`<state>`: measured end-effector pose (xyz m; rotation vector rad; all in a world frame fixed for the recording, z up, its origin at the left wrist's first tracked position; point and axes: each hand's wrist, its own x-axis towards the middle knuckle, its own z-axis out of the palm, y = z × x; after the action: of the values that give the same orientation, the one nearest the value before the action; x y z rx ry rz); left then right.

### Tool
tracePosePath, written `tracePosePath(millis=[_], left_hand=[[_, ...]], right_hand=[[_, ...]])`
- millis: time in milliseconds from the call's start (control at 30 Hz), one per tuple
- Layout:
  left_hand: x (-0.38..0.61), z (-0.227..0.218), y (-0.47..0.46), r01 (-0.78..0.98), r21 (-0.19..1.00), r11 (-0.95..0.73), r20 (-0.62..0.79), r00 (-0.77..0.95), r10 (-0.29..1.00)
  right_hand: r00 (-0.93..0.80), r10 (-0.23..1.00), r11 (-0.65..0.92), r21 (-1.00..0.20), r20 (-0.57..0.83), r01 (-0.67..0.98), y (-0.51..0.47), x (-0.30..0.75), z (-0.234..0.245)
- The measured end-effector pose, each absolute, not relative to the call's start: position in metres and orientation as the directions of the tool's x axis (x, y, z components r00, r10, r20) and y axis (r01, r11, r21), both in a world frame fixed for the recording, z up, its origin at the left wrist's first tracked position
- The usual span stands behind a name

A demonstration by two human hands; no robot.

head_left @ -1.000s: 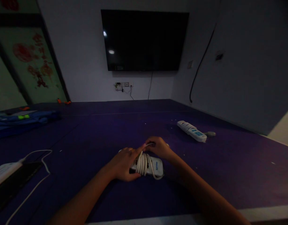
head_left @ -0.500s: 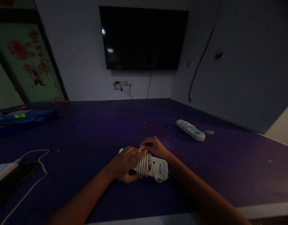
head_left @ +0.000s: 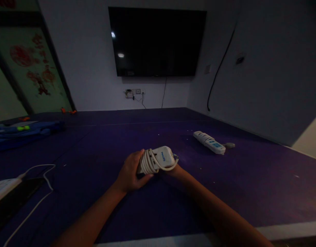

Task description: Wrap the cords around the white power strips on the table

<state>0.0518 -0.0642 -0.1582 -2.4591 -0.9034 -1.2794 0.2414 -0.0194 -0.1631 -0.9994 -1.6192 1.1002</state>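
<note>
A white power strip (head_left: 160,157) with its cord wound round the middle is lifted and tilted above the purple mat (head_left: 158,206). My left hand (head_left: 129,173) is closed on its left end, fingers curled over the cord coils. My right hand (head_left: 173,168) sits under and behind the strip's right end; most of its fingers are hidden, and it appears to hold the strip from below.
A second white power strip (head_left: 208,142) with a wound cord lies at the right rear, a grey plug (head_left: 229,145) beside it. At the left edge lie a white device with a loose cord (head_left: 31,171) and blue cloth (head_left: 24,132). A dark TV (head_left: 158,41) hangs on the wall.
The power strip has been lifted off the mat and turned so its labelled end faces up and right. My right hand moved from on top of the coils to beneath the strip.
</note>
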Motion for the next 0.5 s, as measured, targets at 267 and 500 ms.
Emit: tracePosePath(millis=[267,500], left_hand=[[0.056,-0.153,-0.057,0.61,0.539,-0.581,0.72,0.025,0.694],[0.057,-0.154,-0.045,0.65,0.614,-0.448,0.606,-0.025,0.795]], right_hand=[[-0.536,0.764,0.614,-0.659,0.359,0.434,-0.035,0.233,-0.16],[-0.457,0.816,0.566,-0.65,0.354,0.508,-0.054,0.216,-0.156]])
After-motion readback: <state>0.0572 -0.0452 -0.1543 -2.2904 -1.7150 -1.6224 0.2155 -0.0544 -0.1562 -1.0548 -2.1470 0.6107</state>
